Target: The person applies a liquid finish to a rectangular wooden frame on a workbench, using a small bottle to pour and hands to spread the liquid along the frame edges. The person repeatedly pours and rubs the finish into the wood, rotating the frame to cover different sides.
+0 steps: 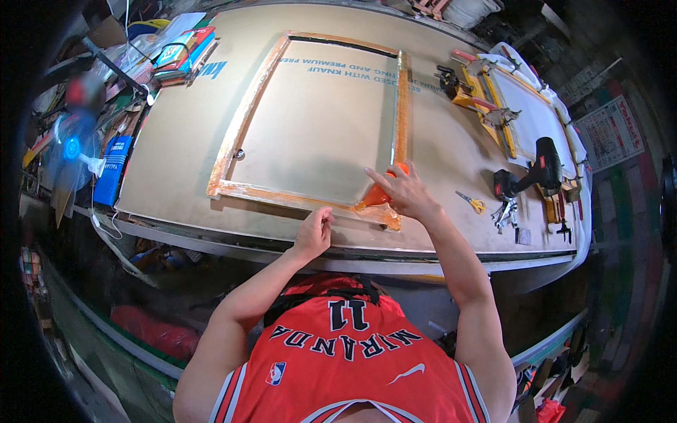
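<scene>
A rectangular wooden frame (247, 106), orange-brown with a glossy surface like clear film or tape, lies flat on the tan-covered worktable (169, 155). My right hand (409, 196) is over its near right corner, closed round an orange-red bottle-shaped thing (374, 197) that tapers toward the near rail; the hand hides part of it. The index finger sticks out to the left. At the near rail, left of that corner, my left hand (314, 231) is curled with fingers pressed together. Whatever it may hold is hidden.
To the right lie yellow-handled scissors (471, 202), a black cordless drill (536, 173), several wrenches (505, 215) and a second frame with clamps (504, 116). Books (187, 53) are stacked at the far left. A blue fan (72, 148) stands beside a blue box (113, 169).
</scene>
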The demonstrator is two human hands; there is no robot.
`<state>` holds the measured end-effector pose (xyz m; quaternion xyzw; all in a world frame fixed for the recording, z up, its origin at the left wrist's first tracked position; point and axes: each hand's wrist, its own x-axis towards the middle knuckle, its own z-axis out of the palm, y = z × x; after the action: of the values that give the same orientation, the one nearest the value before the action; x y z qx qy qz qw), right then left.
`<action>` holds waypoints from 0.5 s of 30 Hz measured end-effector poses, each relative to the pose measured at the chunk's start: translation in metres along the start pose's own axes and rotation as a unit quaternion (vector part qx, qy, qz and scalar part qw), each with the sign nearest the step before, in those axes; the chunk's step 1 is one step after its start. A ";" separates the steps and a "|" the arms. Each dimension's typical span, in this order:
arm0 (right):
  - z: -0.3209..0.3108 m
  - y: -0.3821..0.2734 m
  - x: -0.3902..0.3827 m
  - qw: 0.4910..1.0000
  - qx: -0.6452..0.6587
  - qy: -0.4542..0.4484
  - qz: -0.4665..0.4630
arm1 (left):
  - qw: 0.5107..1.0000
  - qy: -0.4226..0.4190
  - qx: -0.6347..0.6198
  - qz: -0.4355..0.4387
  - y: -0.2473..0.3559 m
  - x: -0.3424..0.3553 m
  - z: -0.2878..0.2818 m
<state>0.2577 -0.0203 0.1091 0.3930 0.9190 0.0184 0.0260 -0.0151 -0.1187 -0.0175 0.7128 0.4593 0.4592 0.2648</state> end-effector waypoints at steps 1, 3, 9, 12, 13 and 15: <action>0.001 0.004 -0.008 1.000 0.006 0.013 0.000 | 1.000 -0.004 -0.002 -0.001 0.003 0.001 0.004; 0.003 0.011 -0.025 0.999 0.017 0.040 -0.002 | 1.000 -0.011 -0.011 0.005 0.009 0.003 0.012; -0.006 0.026 -0.068 0.997 0.054 0.030 0.055 | 0.998 -0.043 -0.033 -0.005 0.020 0.006 0.029; 0.005 0.037 -0.092 0.992 0.075 0.051 0.090 | 0.998 -0.049 -0.036 0.004 0.024 0.008 0.031; 0.005 0.039 -0.100 0.988 0.103 0.055 0.105 | 0.998 -0.046 -0.035 0.011 0.026 0.009 0.031; 0.001 0.038 -0.111 0.976 0.159 0.062 0.133 | 0.998 -0.052 -0.038 -0.001 0.031 0.009 0.030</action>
<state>0.3620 -0.0742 0.1138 0.5092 0.8493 -0.1006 -0.0965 0.0259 -0.1225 -0.0021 0.7245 0.4276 0.4389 0.3157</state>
